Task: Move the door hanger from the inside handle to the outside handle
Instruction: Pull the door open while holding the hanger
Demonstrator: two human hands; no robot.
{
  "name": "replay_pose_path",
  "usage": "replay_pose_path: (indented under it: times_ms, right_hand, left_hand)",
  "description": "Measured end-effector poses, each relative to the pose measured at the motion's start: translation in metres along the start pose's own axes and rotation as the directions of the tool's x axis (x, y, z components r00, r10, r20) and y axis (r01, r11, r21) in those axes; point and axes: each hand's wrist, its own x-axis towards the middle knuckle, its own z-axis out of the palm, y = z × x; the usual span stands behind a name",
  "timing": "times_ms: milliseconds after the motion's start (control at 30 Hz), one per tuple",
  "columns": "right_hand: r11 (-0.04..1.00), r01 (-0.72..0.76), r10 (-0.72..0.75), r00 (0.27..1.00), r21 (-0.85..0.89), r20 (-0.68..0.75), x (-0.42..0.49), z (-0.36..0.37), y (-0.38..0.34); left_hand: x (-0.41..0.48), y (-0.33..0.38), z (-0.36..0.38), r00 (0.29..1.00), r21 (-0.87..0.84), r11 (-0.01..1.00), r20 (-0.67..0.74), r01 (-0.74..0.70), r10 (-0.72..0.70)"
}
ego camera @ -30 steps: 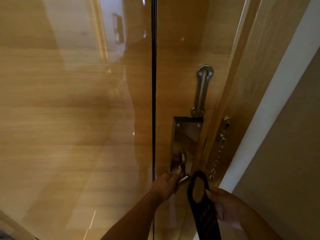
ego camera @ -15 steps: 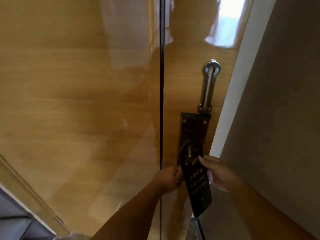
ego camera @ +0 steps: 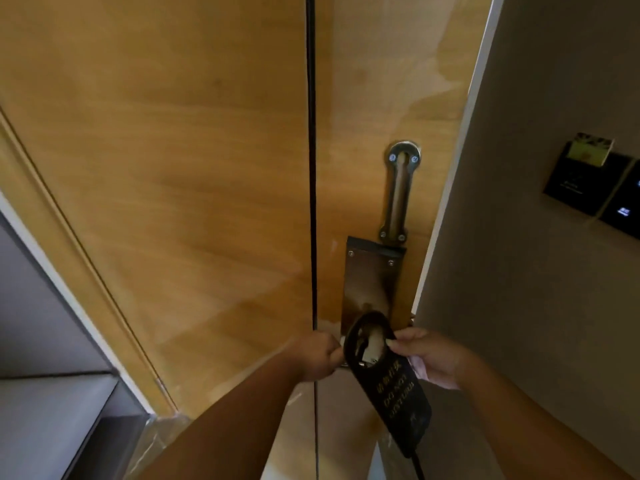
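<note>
A black door hanger (ego camera: 389,389) with gold lettering hangs tilted in front of the wooden door (ego camera: 207,202). Its round hole lies over the metal door handle (ego camera: 372,342), which shows through the hole below the steel lock plate (ego camera: 370,282). My right hand (ego camera: 433,358) pinches the hanger's right edge beside the hole. My left hand (ego camera: 317,355) is a closed fist at the left end of the handle, touching the hanger's rim. Most of the handle is hidden by the hanger and my left hand.
A metal security latch bar (ego camera: 398,192) is screwed on above the lock plate. The grey wall (ego camera: 519,306) at right carries a key card holder (ego camera: 581,174) and a dark switch panel (ego camera: 623,209). The door frame (ego camera: 86,271) runs down the left.
The door has swung shut against the frame, hiding the chain. My right hand has lifted the hanger from below the handle up onto it. My left hand has stayed on the handle.
</note>
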Motion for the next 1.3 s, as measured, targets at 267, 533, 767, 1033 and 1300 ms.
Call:
replay_pose_path:
  times_ms: [267,533,767,1033,1300]
  right_hand:
    - [0.998,0.037,-0.037,0.999,-0.046,0.0,-0.045,0.056,0.024]
    - [0.973,0.233,-0.232,0.967,-0.006,-0.106,-0.119,0.099,0.038]
    - [0.959,0.276,-0.284,0.934,-0.067,-0.215,-0.174,0.124,0.07]
    - [0.952,0.189,-0.257,0.922,-0.241,-0.29,-0.163,0.171,0.082]
    - [0.892,0.176,-0.262,0.952,-0.417,-0.158,-0.078,0.273,0.079]
  left_hand:
    - [-0.077,0.021,-0.007,0.993,0.518,0.848,-0.081,0.112,-0.082]
    - [-0.155,0.062,0.027,0.927,0.473,0.802,-0.263,0.365,-0.267]
    - [-0.236,0.074,0.039,0.807,0.405,0.699,-0.33,0.59,-0.49]
    - [-0.349,0.045,0.043,0.73,0.267,0.691,-0.401,0.671,-0.554]
    - [-0.446,0.004,0.04,0.626,0.065,0.672,-0.439,0.738,-0.645]
